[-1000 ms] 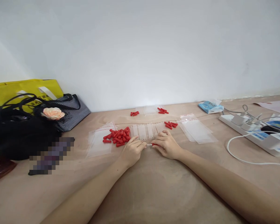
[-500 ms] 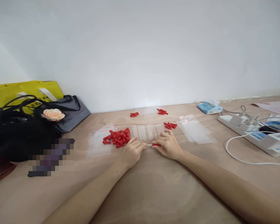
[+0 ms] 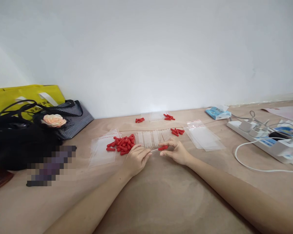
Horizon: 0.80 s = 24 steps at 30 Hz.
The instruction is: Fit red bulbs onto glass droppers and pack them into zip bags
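My left hand (image 3: 136, 160) pinches a thin clear tube (image 3: 154, 150) by its left part. On the tube's right end sits a red rubber piece (image 3: 163, 148). My right hand (image 3: 177, 152) is closed around that red piece, thumb below and fingers above. Behind both hands lies a row of clear tubes (image 3: 152, 138). A heap of red pieces (image 3: 123, 144) is left of the row, partly on clear zip bags (image 3: 102, 152). A smaller red group (image 3: 177, 131) lies at the row's right end.
More clear bags (image 3: 205, 138) lie to the right. Further back are two small red groups (image 3: 140, 120) (image 3: 169, 117) beside more tubes. A tissue pack (image 3: 217, 113) and a power strip (image 3: 266, 141) with cables are at right; bags (image 3: 21, 143) fill the left.
My right fingers have spread around the red piece, which shows more fully now. The tube has tilted slightly. The whole view has shifted a little.
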### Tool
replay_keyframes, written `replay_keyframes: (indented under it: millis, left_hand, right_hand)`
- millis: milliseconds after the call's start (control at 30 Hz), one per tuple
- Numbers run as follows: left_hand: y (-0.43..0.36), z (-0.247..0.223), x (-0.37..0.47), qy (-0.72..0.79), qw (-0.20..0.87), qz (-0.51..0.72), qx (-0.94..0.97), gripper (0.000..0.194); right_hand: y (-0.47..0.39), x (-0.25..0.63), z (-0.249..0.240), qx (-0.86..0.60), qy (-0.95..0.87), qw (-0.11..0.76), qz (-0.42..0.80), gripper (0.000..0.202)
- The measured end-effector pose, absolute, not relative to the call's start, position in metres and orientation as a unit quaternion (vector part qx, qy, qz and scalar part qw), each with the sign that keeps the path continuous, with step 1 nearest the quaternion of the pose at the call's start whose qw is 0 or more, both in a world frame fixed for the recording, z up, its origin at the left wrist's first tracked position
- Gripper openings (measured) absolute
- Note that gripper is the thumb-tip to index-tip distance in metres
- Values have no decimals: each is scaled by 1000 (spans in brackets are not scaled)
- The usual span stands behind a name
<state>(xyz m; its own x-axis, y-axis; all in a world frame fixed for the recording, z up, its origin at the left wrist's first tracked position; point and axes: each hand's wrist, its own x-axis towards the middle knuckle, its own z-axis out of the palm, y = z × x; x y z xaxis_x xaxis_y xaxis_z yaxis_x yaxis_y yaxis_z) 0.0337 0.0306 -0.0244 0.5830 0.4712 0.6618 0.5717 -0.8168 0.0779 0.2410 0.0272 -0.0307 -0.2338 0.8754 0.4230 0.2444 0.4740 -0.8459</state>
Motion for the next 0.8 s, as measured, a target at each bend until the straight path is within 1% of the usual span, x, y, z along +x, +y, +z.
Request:
replay_keyframes:
  millis: [67,100,233,367,467,567,667,733,800]
  left_hand:
    - [30,-25,36,-294,61,-363,-882,16]
    - [29,-26,38,-294,56,-368,-880,16]
    - [26,-25,42,-288,31,-372,-882,16]
    - [23,-20,41,-301,9,-363,-882,17]
    - [24,-20,39,-323,8,-357,-877,19]
    - [25,-21,39,-329,8,-342,-880,14]
    - [25,-22,39,-333,5,-328,-884,13]
    - [25,-22,40,-335,3,-325,-885,13]
    - [25,-21,40,-338,0,-320,-885,12]
  right_hand:
    - [26,234,-32,-380,-654,506,415,42]
    - [25,230,-32,-376,-630,512,448,42]
    - [19,210,-34,-359,-590,528,494,33]
    - [27,210,-24,-348,-590,559,467,36]
    - [46,239,-11,-423,-618,551,368,41]
    - [67,285,-4,-554,-627,497,228,36]
    - [79,324,-9,-700,-591,391,85,32]
    - [83,338,-16,-757,-578,301,35,34]
    - [84,343,-23,-788,-569,236,10,37]
